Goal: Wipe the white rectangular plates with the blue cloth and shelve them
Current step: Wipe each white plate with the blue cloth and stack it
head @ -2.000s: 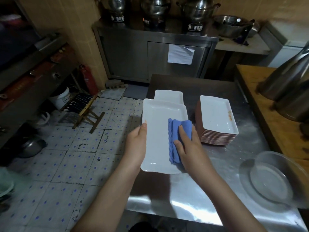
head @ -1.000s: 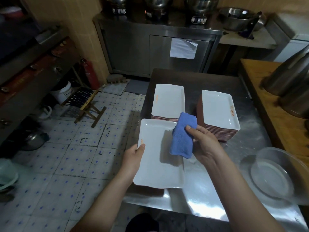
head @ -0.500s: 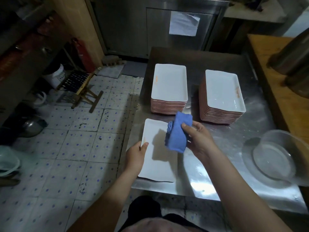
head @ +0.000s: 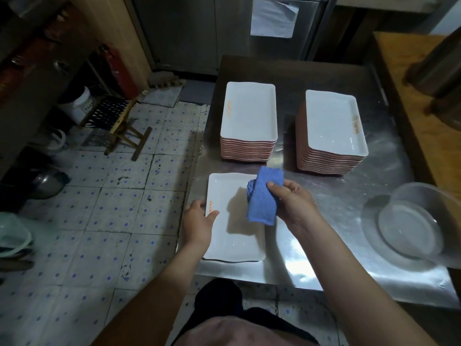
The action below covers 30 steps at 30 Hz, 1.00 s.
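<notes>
A single white rectangular plate (head: pixel 224 236) lies near the front left corner of the steel table (head: pixel 331 211). My left hand (head: pixel 198 223) grips its left edge, thumb on the rim. My right hand (head: pixel 291 203) holds the folded blue cloth (head: pixel 264 198) lifted just above the plate's right side, casting a shadow on it. Two stacks of white plates stand further back: a left stack (head: pixel 249 116) and a right stack (head: pixel 334 126).
A clear plastic bowl (head: pixel 411 226) sits at the table's right front. A wooden counter (head: pixel 419 96) with metal pots runs along the right. Left of the table is tiled floor with a folding stool (head: pixel 117 123); a steel cabinet (head: pixel 224 33) stands behind.
The plate came down from a tilted hold to lie flat on the table. My right hand lifted the cloth off its surface. The view tipped downward.
</notes>
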Available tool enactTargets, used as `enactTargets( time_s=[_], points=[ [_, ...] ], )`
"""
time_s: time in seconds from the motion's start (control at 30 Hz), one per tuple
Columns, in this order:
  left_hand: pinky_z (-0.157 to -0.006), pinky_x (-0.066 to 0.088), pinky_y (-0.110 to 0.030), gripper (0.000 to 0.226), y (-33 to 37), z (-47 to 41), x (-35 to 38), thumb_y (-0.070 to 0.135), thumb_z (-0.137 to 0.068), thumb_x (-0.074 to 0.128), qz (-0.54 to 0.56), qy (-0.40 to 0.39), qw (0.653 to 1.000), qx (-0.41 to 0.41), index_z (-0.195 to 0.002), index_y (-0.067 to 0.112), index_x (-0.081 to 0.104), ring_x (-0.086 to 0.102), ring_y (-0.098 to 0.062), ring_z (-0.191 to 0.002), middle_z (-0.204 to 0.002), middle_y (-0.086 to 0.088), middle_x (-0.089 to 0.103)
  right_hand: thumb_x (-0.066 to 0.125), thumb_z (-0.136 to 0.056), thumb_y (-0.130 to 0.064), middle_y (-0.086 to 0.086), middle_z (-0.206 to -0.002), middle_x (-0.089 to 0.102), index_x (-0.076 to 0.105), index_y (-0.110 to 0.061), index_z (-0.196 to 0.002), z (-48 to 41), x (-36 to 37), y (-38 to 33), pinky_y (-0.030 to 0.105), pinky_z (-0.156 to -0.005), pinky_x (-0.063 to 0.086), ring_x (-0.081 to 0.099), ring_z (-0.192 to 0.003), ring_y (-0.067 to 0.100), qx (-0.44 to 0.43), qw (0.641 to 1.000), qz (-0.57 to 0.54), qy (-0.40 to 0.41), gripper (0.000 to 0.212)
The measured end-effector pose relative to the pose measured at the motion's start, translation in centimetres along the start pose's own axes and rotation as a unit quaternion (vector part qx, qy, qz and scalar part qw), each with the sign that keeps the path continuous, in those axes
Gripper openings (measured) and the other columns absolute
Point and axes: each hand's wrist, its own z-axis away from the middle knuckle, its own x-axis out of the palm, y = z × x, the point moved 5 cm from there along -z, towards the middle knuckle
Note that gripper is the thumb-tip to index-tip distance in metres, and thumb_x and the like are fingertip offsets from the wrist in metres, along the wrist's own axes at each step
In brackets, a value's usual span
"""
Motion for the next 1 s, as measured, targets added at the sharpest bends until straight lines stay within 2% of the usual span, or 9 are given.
enactTargets(
  time_s=[0.1,0.27,0.33,0.47,0.53,0.63,0.7,0.87,1.0],
  points=[
    [-0.075,0.039,-0.024,0.045,0.5,-0.7,-0.6,0.022,-0.079,0.073,-0.002,-0.008,1.000,-0.015,-0.118,0.006,0.057,0.053,-0.019,-0.085,-0.108,-0.011,0.056,0.066,-0.085,-0.007,0.014,-0.093,0.066,0.055,0.003,-0.117,-0.3,0.4,-0.9,0.034,-0.071,0.053,0.064,-0.078,0.025,-0.018,1.000,0.004,0.002,0.036],
    [-0.071,0.037,-0.021,0.030,3.4,-3.2,-2.0,0.025,-0.085,0.066,0.066,-0.040,0.997,-0.012,-0.108,0.007,0.061,0.056,-0.017,-0.088,-0.097,-0.005,0.060,0.063,-0.088,-0.010,0.004,-0.078,0.064,0.060,-0.009,-0.099,-1.3,1.1,-3.4,0.022,-0.052,0.051,0.064,-0.060,0.010,-0.042,0.999,0.004,0.000,0.011],
    [-0.068,0.036,-0.019,0.026,5.7,-4.9,-2.9,0.024,-0.087,0.063,0.104,-0.052,0.993,0.011,-0.107,0.007,0.061,0.055,-0.014,-0.088,-0.096,-0.003,0.059,0.062,-0.089,-0.011,0.004,-0.078,0.063,0.060,-0.011,-0.091,-1.9,1.4,-4.9,0.023,-0.052,0.051,0.064,-0.060,0.010,-0.052,0.999,-0.008,0.004,0.003],
    [-0.088,0.049,-0.035,0.032,10.4,-9.6,-3.8,0.029,-0.090,0.059,0.146,-0.066,0.986,0.037,-0.112,0.007,0.059,0.060,-0.022,-0.099,-0.107,-0.008,0.062,0.062,-0.089,-0.012,0.000,-0.073,0.071,0.062,-0.012,-0.087,-3.5,2.2,-8.1,0.027,-0.060,0.053,0.067,-0.065,0.013,-0.079,0.996,-0.004,0.027,0.002],
    [-0.080,0.049,-0.030,0.033,12.8,-12.4,-3.5,0.032,-0.090,0.059,0.139,-0.064,0.987,0.055,-0.112,0.007,0.059,0.059,-0.019,-0.095,-0.107,-0.005,0.062,0.063,-0.088,-0.013,0.000,-0.073,0.071,0.062,-0.012,-0.087,-4.5,2.8,-9.6,0.030,-0.062,0.055,0.068,-0.065,0.014,-0.086,0.995,-0.004,0.040,0.002],
    [-0.059,0.038,-0.017,0.035,15.9,-16.0,-2.1,0.034,-0.088,0.061,0.112,-0.062,0.989,0.069,-0.112,0.009,0.057,0.053,-0.008,-0.079,-0.099,0.000,0.059,0.063,-0.088,-0.012,0.000,-0.068,0.070,0.061,-0.011,-0.087,-5.9,3.5,-11.3,0.025,-0.050,0.053,0.067,-0.057,0.011,-0.102,0.992,-0.002,0.068,0.002],
    [-0.066,0.043,-0.023,0.039,17.1,-17.9,-0.9,0.037,-0.086,0.062,0.081,-0.066,0.992,0.068,-0.113,0.010,0.055,0.055,-0.012,-0.081,-0.102,-0.002,0.061,0.063,-0.088,-0.011,-0.003,-0.061,0.069,0.060,-0.011,-0.086,-6.7,3.7,-11.9,0.021,-0.043,0.048,0.065,-0.052,0.009,-0.107,0.991,-0.003,0.084,0.004],
    [-0.083,0.051,-0.034,0.049,17.3,-20.3,1.1,0.034,-0.079,0.071,0.033,-0.076,0.995,0.052,-0.116,0.008,0.051,0.059,-0.025,-0.101,-0.117,-0.010,0.059,0.064,-0.087,-0.012,-0.002,-0.062,0.067,0.060,-0.012,-0.083,-8.5,4.2,-11.7,0.022,-0.043,0.049,0.064,-0.050,0.009,-0.080,0.991,-0.002,0.106,0.006],
    [-0.073,0.049,-0.029,0.029,17.3,-20.2,1.0,0.026,-0.081,0.069,0.039,-0.053,0.994,0.083,-0.100,0.006,0.059,0.060,-0.023,-0.089,-0.110,-0.011,0.060,0.064,-0.087,-0.014,0.002,-0.071,0.066,0.060,-0.012,-0.084,-9.4,4.3,-11.0,0.021,-0.044,0.049,0.064,-0.051,0.008,-0.063,0.991,0.001,0.119,0.006]
  ],
)
